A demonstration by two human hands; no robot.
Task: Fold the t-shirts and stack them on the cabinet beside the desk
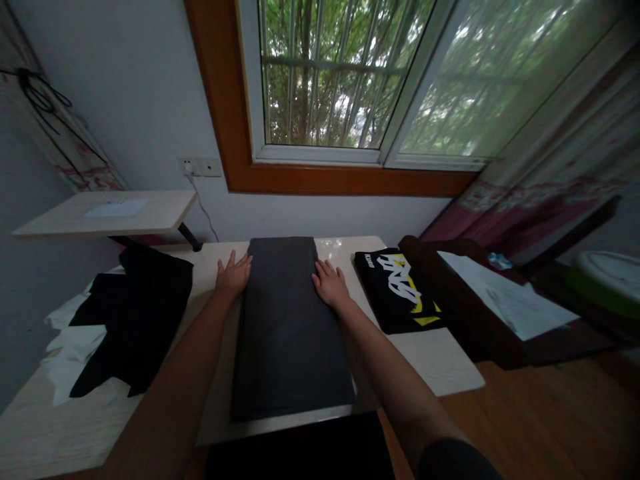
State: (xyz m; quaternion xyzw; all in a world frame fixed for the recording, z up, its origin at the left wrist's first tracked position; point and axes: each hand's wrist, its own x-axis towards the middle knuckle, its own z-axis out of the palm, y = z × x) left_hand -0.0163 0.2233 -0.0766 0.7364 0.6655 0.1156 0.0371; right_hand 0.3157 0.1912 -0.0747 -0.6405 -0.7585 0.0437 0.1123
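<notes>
A long dark grey rectangle [290,327], flat and smooth like neatly folded cloth, lies lengthwise on the pale table in front of me. Along its far left edge rests my left hand [234,273], fingers spread and fingertips at the edge. My right hand [331,283] lies at the opposite edge, palm down with its fingers stretched out and touching the grey surface. Neither hand grips anything. To the right sits a folded black T-shirt [400,290] with a white and yellow print.
On the left, black garments [145,313] lie loosely heaped with white cloth [70,353]. A raised wooden shelf [165,207] stands behind them. The pale table [440,363] ends near a brown-covered surface [465,327] bearing a paper sheet [505,297]. A window [345,80] is ahead.
</notes>
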